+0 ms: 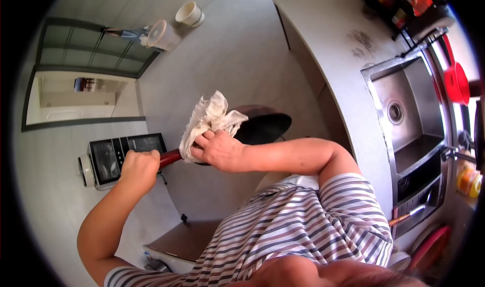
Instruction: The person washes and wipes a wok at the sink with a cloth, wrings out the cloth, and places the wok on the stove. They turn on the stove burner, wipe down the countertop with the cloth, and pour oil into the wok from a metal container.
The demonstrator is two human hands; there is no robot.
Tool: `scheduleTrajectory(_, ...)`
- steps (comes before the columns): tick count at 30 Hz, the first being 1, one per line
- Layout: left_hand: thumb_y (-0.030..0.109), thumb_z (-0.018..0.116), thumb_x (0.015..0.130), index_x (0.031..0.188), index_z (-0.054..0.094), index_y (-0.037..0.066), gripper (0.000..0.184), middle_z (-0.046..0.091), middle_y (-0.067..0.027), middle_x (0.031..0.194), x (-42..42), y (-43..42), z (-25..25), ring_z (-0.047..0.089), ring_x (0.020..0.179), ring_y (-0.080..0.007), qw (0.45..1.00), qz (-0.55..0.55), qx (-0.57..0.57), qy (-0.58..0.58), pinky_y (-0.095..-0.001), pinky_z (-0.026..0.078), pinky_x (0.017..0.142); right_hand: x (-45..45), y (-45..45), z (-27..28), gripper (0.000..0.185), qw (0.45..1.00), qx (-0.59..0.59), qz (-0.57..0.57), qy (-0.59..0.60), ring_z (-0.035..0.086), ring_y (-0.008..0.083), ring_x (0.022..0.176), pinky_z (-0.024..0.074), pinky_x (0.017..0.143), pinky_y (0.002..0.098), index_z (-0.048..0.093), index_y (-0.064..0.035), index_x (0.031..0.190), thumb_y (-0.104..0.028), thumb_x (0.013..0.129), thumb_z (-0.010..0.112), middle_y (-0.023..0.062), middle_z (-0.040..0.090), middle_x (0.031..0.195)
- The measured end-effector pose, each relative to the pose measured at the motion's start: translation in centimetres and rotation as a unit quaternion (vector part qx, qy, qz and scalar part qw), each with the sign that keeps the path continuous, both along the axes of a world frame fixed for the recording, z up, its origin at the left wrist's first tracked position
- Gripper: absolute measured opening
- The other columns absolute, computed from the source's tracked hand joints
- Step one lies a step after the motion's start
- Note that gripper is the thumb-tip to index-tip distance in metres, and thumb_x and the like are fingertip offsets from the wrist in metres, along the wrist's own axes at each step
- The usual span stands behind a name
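My left hand (139, 171) is closed around the dark red handle (170, 157) of a black pan. My right hand (221, 150) grips a crumpled cream cloth (214, 112), which bunches up above its fingers and hangs over the near end of the handle. To the right of the cloth, the dark bowl of the pan (262, 127) shows above my right forearm. The cloth and my right hand hide where the handle meets the pan, and I cannot make out how far the cloth touches the metal.
At the right, a counter (323, 29) holds a steel sink (404, 105) and a red pot (456, 82). A glass-fronted appliance (106, 160) stands at the left. White buckets (190, 14) are on the floor at the back. A brown-topped box (189, 239) is at the lower left.
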State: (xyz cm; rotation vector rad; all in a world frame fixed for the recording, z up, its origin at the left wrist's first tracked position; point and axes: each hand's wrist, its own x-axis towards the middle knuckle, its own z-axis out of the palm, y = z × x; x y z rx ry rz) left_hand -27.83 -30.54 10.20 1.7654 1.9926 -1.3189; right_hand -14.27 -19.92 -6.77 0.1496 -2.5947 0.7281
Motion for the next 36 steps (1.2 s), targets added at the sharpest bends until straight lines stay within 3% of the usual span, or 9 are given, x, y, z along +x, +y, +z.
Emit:
scheduleTrajectory(6, 0.005, 0.061, 0.061, 0.073, 0.051, 0.006, 0.016, 0.057, -0.0082, 0.062, 0.1, 1.1, 0.9, 0.059, 0.057, -0.0243, 0.996, -0.087, -0.001, 0.033, -0.0346, 0.043, 0.063, -0.6, 1.4, -2.3, 0.027, 0.995, 0.038, -0.088, 0.010, 0.055, 0.0242, 0.080, 0.0461, 0.061, 0.0332, 0.054, -0.0045, 0.094, -0.016, 0.070, 0.055, 0.0106, 0.052, 0.091)
scheduleTrajectory(12, 0.004, 0.060, 0.061, 0.072, 0.051, 0.005, 0.014, 0.057, -0.0104, 0.061, -1.6, 1.5, 1.3, 0.058, 0.059, -0.0276, 0.997, -0.064, 0.005, 0.030, -0.0355, 0.043, 0.061, 3.8, 6.2, -6.6, 0.016, 0.976, -0.130, -0.147, 0.095, 0.056, 0.0261, 0.075, 0.0481, 0.058, 0.0369, 0.051, -0.0081, 0.078, -0.016, 0.066, 0.058, 0.0084, 0.052, 0.085)
scheduleTrajectory(17, 0.005, 0.061, 0.060, 0.071, 0.053, 0.004, 0.014, 0.059, -0.0120, 0.063, -1.6, 3.9, 3.1, 0.057, 0.058, -0.0302, 0.997, -0.073, -0.027, 0.009, -0.0369, 0.044, 0.057, 8.0, 8.7, -15.4, 0.019, 0.920, -0.299, -0.243, 0.071, 0.055, 0.0318, 0.079, 0.0474, 0.068, 0.0379, 0.056, -0.0089, 0.088, -0.019, 0.073, 0.060, 0.0102, 0.054, 0.094)
scheduleTrajectory(19, 0.005, 0.063, 0.058, 0.072, 0.053, 0.005, 0.017, 0.058, -0.0125, 0.062, -1.3, 4.6, 4.1, 0.057, 0.061, -0.0318, 0.997, -0.065, -0.024, 0.016, -0.0386, 0.043, 0.059, 8.6, 8.4, -19.6, 0.019, 0.873, -0.423, -0.221, 0.096, 0.057, 0.0242, 0.077, 0.0475, 0.069, 0.0341, 0.058, -0.0108, 0.093, -0.018, 0.076, 0.060, 0.0053, 0.056, 0.093)
scheduleTrajectory(21, 0.007, 0.064, 0.057, 0.074, 0.054, 0.006, 0.020, 0.057, -0.0130, 0.060, -1.3, 5.3, 5.4, 0.056, 0.065, -0.0328, 0.998, -0.052, -0.017, 0.024, -0.0393, 0.042, 0.064, 8.9, 7.7, -25.0, 0.020, 0.659, -0.744, -0.107, -0.026, 0.055, 0.0147, 0.082, 0.0459, 0.073, 0.0309, 0.060, -0.0103, 0.096, -0.018, 0.078, 0.061, 0.0000, 0.057, 0.094)
scheduleTrajectory(27, 0.007, 0.063, 0.053, 0.069, 0.054, 0.005, 0.019, 0.055, -0.0159, 0.062, -0.2, 7.9, 10.1, 0.054, 0.065, -0.0358, 0.998, 0.021, -0.035, 0.049, -0.0407, 0.042, 0.065, 9.4, 5.7, -27.4, 0.033, 0.568, -0.820, -0.060, 0.025, 0.052, 0.0119, 0.092, 0.0424, 0.079, 0.0285, 0.054, -0.0107, 0.109, -0.023, 0.079, 0.062, -0.0009, 0.057, 0.100)
scheduleTrajectory(29, 0.008, 0.064, 0.051, 0.070, 0.056, 0.005, 0.021, 0.056, -0.0171, 0.064, 0.3, 8.8, 11.0, 0.054, 0.066, -0.0362, 0.994, 0.092, -0.043, 0.040, -0.0406, 0.044, 0.064, 9.2, 5.6, -27.9, 0.036, 0.459, -0.888, 0.021, 0.014, 0.053, 0.0132, 0.093, 0.0426, 0.080, 0.0296, 0.054, -0.0114, 0.110, -0.027, 0.078, 0.062, -0.0003, 0.057, 0.101)
scheduleTrajectory(33, 0.013, 0.068, 0.049, 0.071, 0.057, 0.004, 0.026, 0.056, -0.0175, 0.065, -0.9, 9.0, 11.3, 0.055, 0.066, -0.0351, 0.984, 0.166, -0.052, 0.028, -0.0379, 0.045, 0.062, 10.0, 6.3, -28.6, 0.033, 0.457, -0.888, 0.037, 0.032, 0.054, 0.0158, 0.093, 0.0429, 0.081, 0.0308, 0.055, -0.0111, 0.109, -0.029, 0.082, 0.058, 0.0024, 0.057, 0.104)
scheduleTrajectory(36, 0.012, 0.069, 0.051, 0.072, 0.055, 0.002, 0.027, 0.055, -0.0135, 0.060, -0.7, 8.9, 10.7, 0.054, 0.056, -0.0257, 0.955, 0.293, -0.050, 0.005, -0.0332, 0.045, 0.058, 9.6, 6.2, -32.6, 0.032, 0.337, -0.937, -0.032, 0.083, 0.056, 0.0158, 0.093, 0.0457, 0.080, 0.0321, 0.055, -0.0069, 0.108, -0.028, 0.084, 0.055, 0.0046, 0.059, 0.104)
